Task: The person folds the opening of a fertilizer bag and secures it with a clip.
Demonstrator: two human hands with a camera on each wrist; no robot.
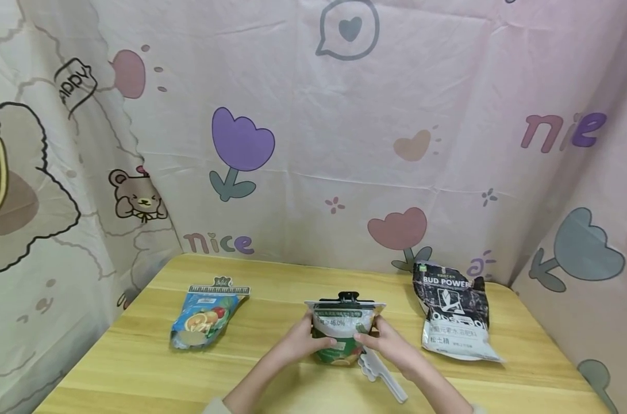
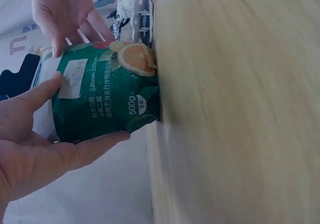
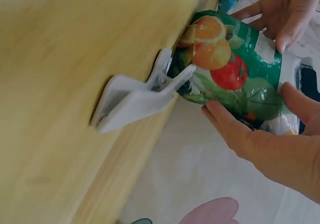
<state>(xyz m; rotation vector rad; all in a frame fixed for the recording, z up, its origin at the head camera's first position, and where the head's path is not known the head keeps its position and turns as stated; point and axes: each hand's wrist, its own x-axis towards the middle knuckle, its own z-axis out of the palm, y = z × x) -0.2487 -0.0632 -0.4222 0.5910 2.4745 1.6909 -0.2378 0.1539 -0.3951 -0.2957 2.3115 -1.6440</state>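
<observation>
Green pouch (image 1: 346, 329): upright at the lower centre of the head view, between both my hands.
My left hand (image 1: 302, 338): partly closed, gripping its left side, thumb in front.
My right hand (image 1: 388, 343): partly closed on its right side, thumb in front.
Black clip (image 1: 348, 299): across its top.
White clip (image 1: 383, 376): on the wooden counter (image 1: 132, 368), just lower right.
Blue pouch (image 1: 202, 322): left of the frame.
Black-and-white bag (image 1: 453, 313): right of the frame.
</observation>
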